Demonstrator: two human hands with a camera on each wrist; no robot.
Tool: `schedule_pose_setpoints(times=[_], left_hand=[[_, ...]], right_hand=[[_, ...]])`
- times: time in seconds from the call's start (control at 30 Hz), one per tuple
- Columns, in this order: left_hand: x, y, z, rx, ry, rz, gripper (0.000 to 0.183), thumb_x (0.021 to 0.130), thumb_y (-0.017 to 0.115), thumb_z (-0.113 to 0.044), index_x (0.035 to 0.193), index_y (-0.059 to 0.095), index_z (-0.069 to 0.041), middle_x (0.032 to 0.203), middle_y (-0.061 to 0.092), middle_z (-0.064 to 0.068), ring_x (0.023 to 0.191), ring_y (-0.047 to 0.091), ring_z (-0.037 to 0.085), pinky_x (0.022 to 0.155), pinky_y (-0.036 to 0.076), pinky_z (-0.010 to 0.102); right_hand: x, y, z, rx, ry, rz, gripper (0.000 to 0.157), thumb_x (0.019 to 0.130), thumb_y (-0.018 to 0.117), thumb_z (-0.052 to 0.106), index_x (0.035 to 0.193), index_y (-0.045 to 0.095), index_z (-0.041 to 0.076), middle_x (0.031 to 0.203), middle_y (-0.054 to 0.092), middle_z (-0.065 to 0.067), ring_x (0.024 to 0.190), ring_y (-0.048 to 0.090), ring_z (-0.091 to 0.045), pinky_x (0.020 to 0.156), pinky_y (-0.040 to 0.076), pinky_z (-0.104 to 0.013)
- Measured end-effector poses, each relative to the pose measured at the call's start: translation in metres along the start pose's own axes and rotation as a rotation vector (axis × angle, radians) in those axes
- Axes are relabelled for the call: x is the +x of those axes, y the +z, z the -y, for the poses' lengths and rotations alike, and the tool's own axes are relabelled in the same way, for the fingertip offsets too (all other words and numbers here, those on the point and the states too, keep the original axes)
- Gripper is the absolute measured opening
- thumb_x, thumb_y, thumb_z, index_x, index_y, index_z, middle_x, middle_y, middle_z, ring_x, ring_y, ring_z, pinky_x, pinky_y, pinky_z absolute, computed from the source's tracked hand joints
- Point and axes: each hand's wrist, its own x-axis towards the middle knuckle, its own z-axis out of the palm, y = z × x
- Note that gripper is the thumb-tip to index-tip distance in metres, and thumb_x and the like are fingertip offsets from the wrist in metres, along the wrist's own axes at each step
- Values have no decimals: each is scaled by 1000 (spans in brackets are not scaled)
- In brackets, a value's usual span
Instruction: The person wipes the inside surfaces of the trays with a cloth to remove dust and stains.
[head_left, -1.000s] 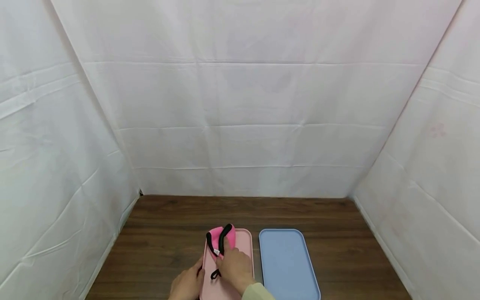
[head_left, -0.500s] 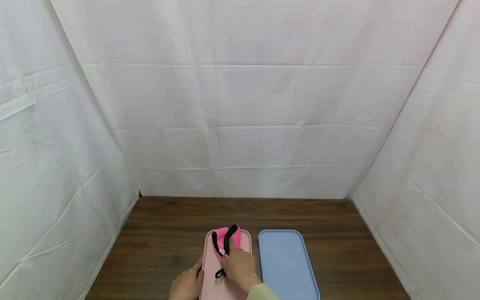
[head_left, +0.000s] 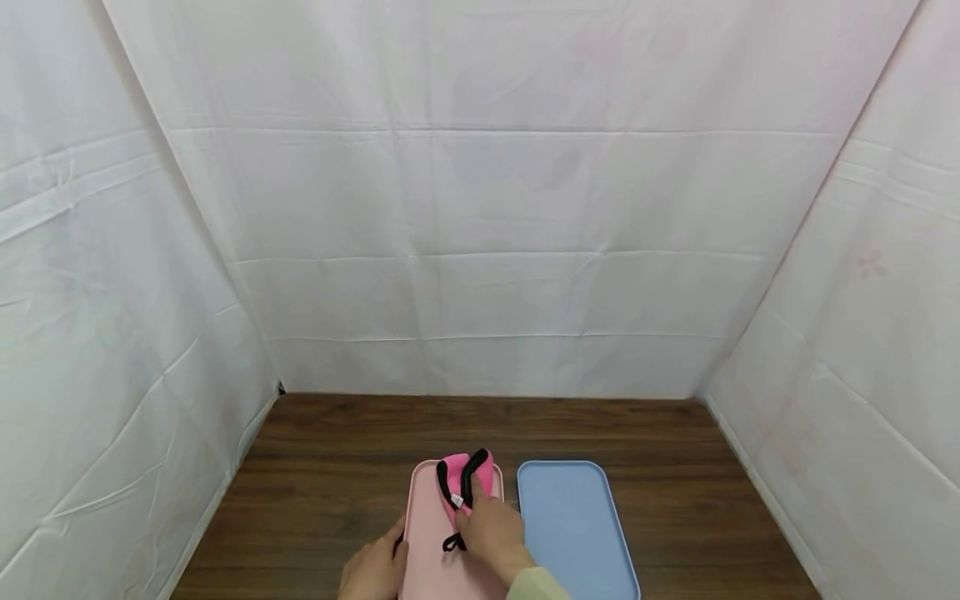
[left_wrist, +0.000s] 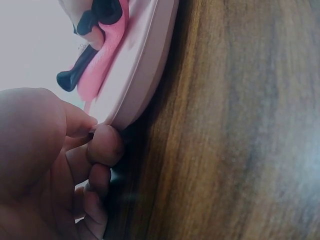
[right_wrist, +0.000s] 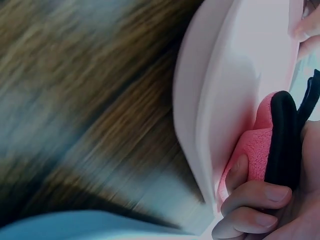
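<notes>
A pink tray [head_left: 423,521] lies on the wooden table. On its far right part sits a pink plush cloth [head_left: 456,475] with black trim, a small white tag and a black loop. My right hand [head_left: 491,533] grips this cloth; in the right wrist view its fingers [right_wrist: 255,195] curl round the plush [right_wrist: 252,145] and the black band. At the tray's left side, my left hand [head_left: 375,567] pinches the edge. The left wrist view has its thumb and forefinger meeting at the pale rim [left_wrist: 117,112], the other fingers curled below.
A blue tray [head_left: 573,525] lies just right of the pink one, a narrow strip of table between them. White cloth walls [head_left: 495,292] enclose the dark wooden table [head_left: 330,467] at the back and both sides.
My right hand has slid the pink cloth rightward across the tray, from its left side to its right edge. My left hand has stayed at the tray's left edge.
</notes>
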Motion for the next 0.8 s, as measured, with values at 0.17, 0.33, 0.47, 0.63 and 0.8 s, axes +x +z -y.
schedule_pose_setpoints(times=[0.17,0.33,0.47,0.63,0.8], left_hand=[[0,0,0,-9,-8,7,45,102,56,-25,145,61,-14,106,76,19,75,65,25,68,52,54],[1,-1,-1,-11,-31,36,47,102,55,-27,147,59,-15,110,76,19,75,64,24,71,52,55],[0,-2,-3,-15,-40,42,47,102,56,-27,147,59,-15,109,76,19,74,63,24,70,52,54],[1,-1,-3,-9,-41,37,47,102,57,-27,147,59,-15,107,76,19,75,64,24,70,52,54],[1,-1,-3,-16,-41,34,47,102,57,-27,147,59,-15,109,76,19,75,65,24,69,52,54]], right_hand=[[0,-5,-6,8,18,6,66,87,69,40,148,58,15,84,73,-20,71,69,-35,60,52,-51],[0,-9,-11,16,20,35,66,88,69,40,148,58,16,89,75,-20,76,71,-34,62,53,-51],[0,-11,-15,21,6,59,66,89,68,40,149,57,15,90,74,-20,79,71,-35,63,53,-52],[0,-15,-17,24,-4,78,66,89,68,41,148,57,14,95,75,-22,83,72,-36,65,53,-52],[0,-18,-19,30,6,132,68,90,67,44,150,56,15,92,74,-22,78,70,-34,63,52,-51]])
